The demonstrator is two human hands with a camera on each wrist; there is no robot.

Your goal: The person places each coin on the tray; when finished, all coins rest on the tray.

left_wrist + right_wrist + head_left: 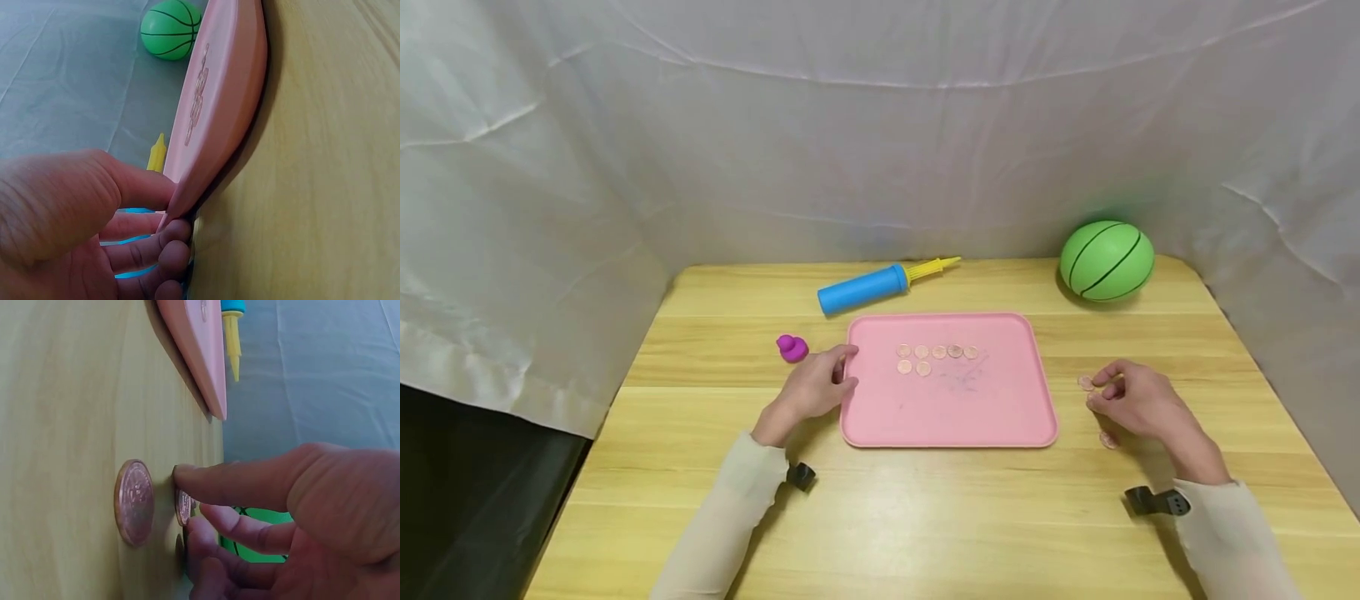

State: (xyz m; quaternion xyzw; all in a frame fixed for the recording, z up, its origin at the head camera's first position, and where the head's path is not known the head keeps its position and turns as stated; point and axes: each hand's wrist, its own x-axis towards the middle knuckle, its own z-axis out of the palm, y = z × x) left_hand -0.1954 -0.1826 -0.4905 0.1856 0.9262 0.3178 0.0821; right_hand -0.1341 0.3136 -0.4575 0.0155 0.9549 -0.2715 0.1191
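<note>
My left hand (812, 385) grips the left rim of a pink tray (947, 421), thumb on the rim and fingers against its side in the left wrist view. Several copper-coloured coins (922, 367) lie in the tray in two rows, the nearer one of two coins. To the right of the tray, my right hand (1138, 400) pinches a coin (183, 505) between thumb and fingers, down at the table. Another coin (1086, 382) lies just beyond the fingertips. Nearer the wrist camera, a further coin (134, 503) lies flat on the wood.
A purple rubber duck (793, 348) sits left of the tray. Behind the tray lies a blue and yellow hand pump (865, 289). At the back right is a green ball (1107, 261) with black lines. Grey-white cloth (880, 150) hangs around the wooden table (880, 533).
</note>
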